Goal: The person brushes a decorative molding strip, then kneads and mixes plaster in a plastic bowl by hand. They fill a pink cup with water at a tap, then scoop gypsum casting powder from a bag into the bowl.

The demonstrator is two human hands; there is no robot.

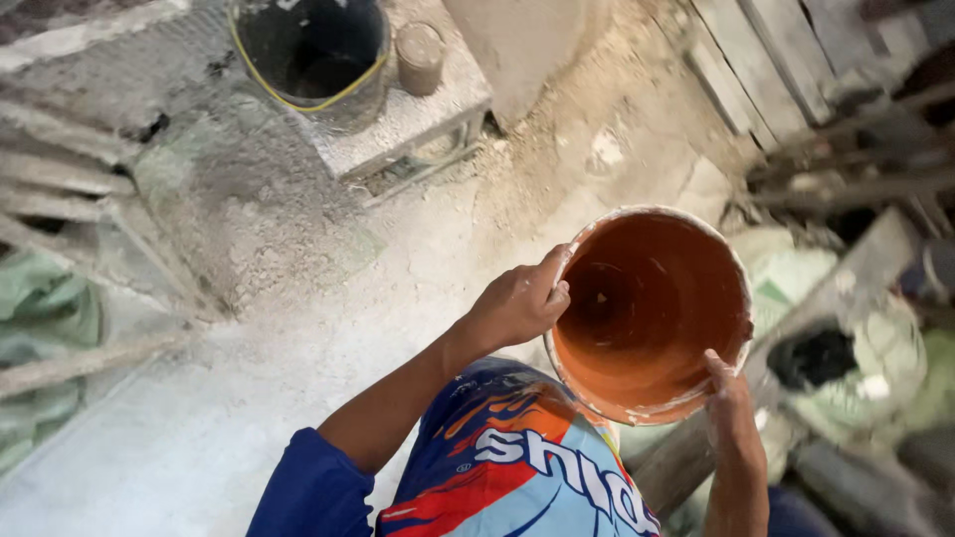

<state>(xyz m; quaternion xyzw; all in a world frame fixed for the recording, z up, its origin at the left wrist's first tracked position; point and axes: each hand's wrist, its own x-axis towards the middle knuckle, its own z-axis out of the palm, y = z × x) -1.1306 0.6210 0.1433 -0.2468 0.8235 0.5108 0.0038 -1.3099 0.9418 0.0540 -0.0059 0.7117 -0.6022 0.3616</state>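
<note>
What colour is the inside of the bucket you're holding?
Orange-brown inside the bucket, with a whitish rim; head view.

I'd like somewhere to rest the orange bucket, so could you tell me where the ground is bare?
Bare dusty floor lies left of the left hand, below the low bench bearing the black bucket. Right of the orange bucket, sacks and planks crowd the ground.

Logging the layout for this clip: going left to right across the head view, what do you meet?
Green sacking → black bucket → small grey can → left hand → orange bucket, gripped at its rim by both hands → right hand → pale bags.
</note>
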